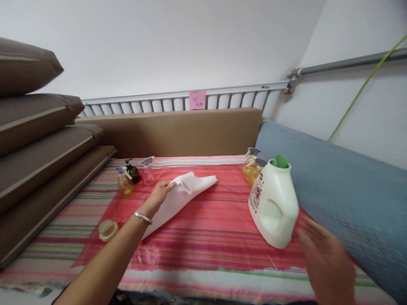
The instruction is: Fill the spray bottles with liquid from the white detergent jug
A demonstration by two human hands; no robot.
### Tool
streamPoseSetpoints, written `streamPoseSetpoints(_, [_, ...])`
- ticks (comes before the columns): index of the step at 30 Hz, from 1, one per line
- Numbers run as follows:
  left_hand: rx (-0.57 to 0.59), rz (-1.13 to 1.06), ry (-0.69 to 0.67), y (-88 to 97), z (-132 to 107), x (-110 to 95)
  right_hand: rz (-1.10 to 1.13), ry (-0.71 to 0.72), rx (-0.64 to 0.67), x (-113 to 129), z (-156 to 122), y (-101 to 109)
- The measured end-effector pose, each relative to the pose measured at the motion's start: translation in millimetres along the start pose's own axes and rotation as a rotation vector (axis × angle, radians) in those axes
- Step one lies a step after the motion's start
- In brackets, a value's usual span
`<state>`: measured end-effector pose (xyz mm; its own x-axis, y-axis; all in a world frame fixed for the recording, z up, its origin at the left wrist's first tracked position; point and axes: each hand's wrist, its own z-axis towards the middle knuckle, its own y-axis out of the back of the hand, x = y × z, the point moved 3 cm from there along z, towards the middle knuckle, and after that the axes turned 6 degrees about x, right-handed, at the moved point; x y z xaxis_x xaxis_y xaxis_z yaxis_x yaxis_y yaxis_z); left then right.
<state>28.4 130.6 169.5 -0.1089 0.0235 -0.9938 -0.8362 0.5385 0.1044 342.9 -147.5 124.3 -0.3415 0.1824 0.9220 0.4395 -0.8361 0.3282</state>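
Observation:
My left hand [161, 193], with a silver bracelet at the wrist, pinches the edge of a white sheet [190, 187] that looks like a paper towel or cloth. The sheet hangs half folded over the red plastic film [219, 220]. On the right stands a large white jug [276, 207] with a moulded handle and something green in its mouth. Beside the jug's lower right, my right hand [321, 250] is smeared by motion; its fingers seem stretched out. Whether it touches the jug cannot be told.
Spray bottles [126, 182] stand at the back left, with yellow spray bottles [251, 167] behind the jug. A pale green round cap [108, 230] lies at the left. Stacked brown cushions [47, 156] border the left, a blue padded surface [346, 186] the right. A radiator [127, 106] runs behind.

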Motion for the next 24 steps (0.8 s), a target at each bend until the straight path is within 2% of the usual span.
streamPoseSetpoints(2, [0.032,0.050,-0.027,-2.9,-5.0,-6.7,0.056,-0.034,0.168,2.8,-14.3,-22.4])
streamPoseSetpoints(5, [0.143,0.118,-0.055,-12.6,-25.8,-11.9,0.223,-0.181,0.472,-5.8,-31.1,-67.6])
streamPoseSetpoints(7, [0.275,0.164,-0.055,-20.5,-47.9,-8.5,0.275,-0.251,0.561,-14.2,-38.1,-90.8])
streamPoseSetpoints(9, [0.448,0.231,-0.038,-27.6,-73.5,0.5,0.269,-0.260,0.599,-19.8,-40.9,-105.7])
streamPoseSetpoints(11, [0.554,0.330,-0.012,-30.3,-98.2,12.5,0.235,-0.230,0.620,-21.5,-39.0,-115.1])
streamPoseSetpoints(14, [0.554,0.461,0.007,-26.7,-127.1,29.5,0.153,-0.148,0.643,-18.9,-27.1,-127.6])
streamPoseSetpoints(17, [0.503,0.515,-0.076,-20.5,-145.3,45.1,0.029,-0.057,0.660,-15.3,-8.2,-147.0])
streamPoseSetpoints(19, [0.492,0.521,-0.169,-17.1,-151.5,59.3,-0.068,-0.009,0.684,-14.3,4.6,-165.5])
streamPoseSetpoints(21, [0.542,0.487,-0.222,-15.6,-154.0,78.0,-0.168,0.023,0.714,-14.3,15.8,-187.7])
streamPoseSetpoints(23, [0.594,0.419,-0.204,-14.2,-154.1,97.3,-0.259,0.043,0.747,-14.4,24.2,-212.3])
streamPoseSetpoints(24, [0.597,0.379,-0.150,-12.8,-153.8,105.8,-0.299,0.046,0.766,-14.1,27.1,-225.0])
